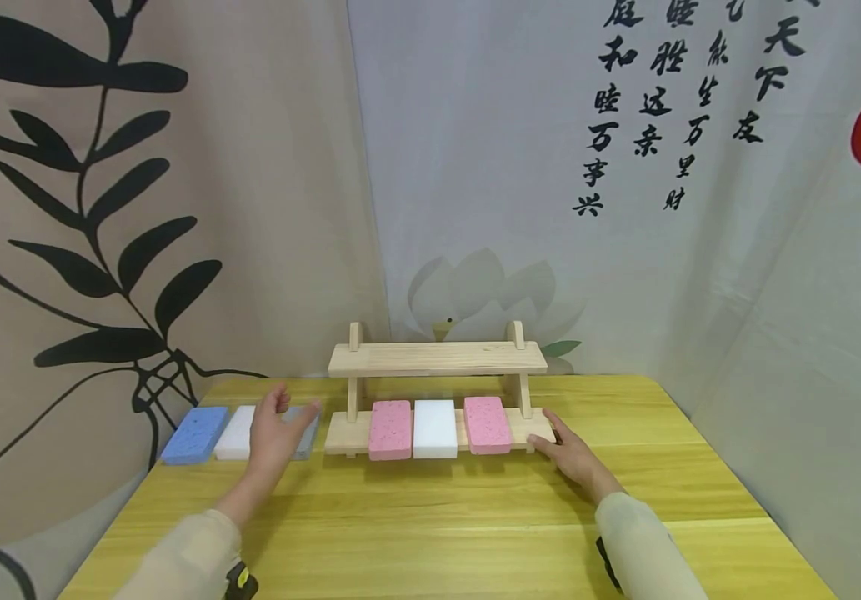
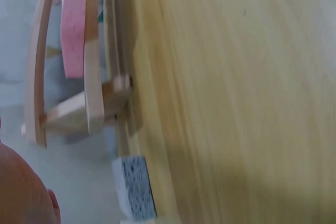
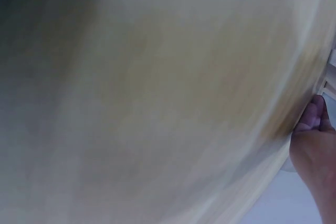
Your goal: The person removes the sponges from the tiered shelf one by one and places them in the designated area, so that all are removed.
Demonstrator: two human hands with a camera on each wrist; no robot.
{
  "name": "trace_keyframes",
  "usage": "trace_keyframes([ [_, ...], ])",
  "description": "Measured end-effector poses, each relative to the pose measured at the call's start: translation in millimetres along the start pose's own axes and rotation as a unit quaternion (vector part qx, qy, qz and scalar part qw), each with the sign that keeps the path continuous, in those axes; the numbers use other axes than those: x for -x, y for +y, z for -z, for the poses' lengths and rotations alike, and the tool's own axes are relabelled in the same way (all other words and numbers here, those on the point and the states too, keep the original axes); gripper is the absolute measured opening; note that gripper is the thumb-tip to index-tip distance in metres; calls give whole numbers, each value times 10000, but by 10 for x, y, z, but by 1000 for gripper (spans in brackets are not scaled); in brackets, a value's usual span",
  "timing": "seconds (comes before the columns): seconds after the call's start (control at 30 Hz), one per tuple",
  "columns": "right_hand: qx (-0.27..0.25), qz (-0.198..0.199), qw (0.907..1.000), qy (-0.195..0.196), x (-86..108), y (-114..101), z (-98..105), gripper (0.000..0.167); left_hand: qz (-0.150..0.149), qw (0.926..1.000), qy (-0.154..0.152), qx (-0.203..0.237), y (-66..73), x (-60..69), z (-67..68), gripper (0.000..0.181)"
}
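A small two-tier wooden shelf (image 1: pixel 438 358) stands on the table. Across its lower board lie a pink sponge (image 1: pixel 390 430), a white sponge (image 1: pixel 435 428) and a second pink sponge (image 1: pixel 488 425). My right hand (image 1: pixel 576 458) grips the right end of the lower board, thumb in front. To the left of the shelf, my left hand (image 1: pixel 277 437) hovers over a row of sponges, its fingers loosely bent and nothing visible in it. That row has a blue sponge (image 1: pixel 195 435), a white sponge (image 1: pixel 236 435) partly covered by the hand, and a grey sponge (image 2: pixel 137 187).
The yellow wood-grain table (image 1: pixel 430 533) reaches back to a hanging cloth (image 1: pixel 475 167) printed with dark leaves and writing. The shelf's upper board (image 1: pixel 438 358) bears nothing. Dark bands are on both wrists.
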State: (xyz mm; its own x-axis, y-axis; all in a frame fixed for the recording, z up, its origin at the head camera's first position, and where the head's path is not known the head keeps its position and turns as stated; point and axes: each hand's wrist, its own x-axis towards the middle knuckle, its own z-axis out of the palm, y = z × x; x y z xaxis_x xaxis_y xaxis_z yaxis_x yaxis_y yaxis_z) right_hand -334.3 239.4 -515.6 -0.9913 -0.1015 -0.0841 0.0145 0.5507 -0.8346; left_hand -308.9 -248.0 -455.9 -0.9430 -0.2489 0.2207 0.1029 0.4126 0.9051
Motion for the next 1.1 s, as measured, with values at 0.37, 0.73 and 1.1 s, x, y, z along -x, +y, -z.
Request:
trace_keyframes([
  [0.37,-67,-49,10000,-47,-20,16,-10,88,4,9998,-77,171,63,255,-350,93],
  [0.73,-75,-30,10000,-38,13,-6,-14,88,71,9999,-84,85,70,489,-727,91],
  [1.1,-60,-12,10000,-23,-7,8,-16,87,-15,9999,169,34,53,672,-1034,87],
])
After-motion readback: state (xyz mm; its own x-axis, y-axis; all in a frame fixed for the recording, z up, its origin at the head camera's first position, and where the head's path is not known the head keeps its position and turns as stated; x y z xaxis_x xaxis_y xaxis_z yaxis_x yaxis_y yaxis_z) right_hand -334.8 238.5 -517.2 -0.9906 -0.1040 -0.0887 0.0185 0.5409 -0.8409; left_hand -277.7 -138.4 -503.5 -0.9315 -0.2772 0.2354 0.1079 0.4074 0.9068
